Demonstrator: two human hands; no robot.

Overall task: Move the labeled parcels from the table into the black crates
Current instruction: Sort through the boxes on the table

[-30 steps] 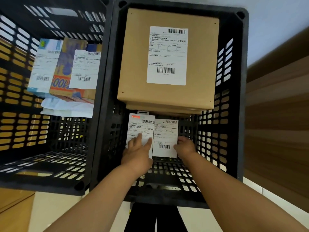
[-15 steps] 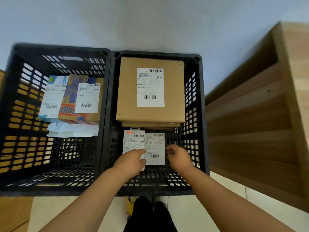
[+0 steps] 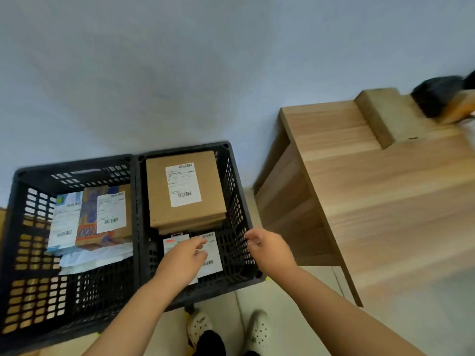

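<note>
both hands, left [image 3: 183, 263] and right [image 3: 267, 249], have lifted empty and loosely curled off the small parcels [image 3: 209, 253] now in the right crate [image 3: 239, 201], so next comes the table [image 3: 385, 201].

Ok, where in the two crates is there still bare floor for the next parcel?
Left crate: its near half is bare grid, bordered by the white soft parcel and the near wall. Right crate is crowded: the brown box fills the far end, two small labeled parcels and the left hand take the near end.
</note>
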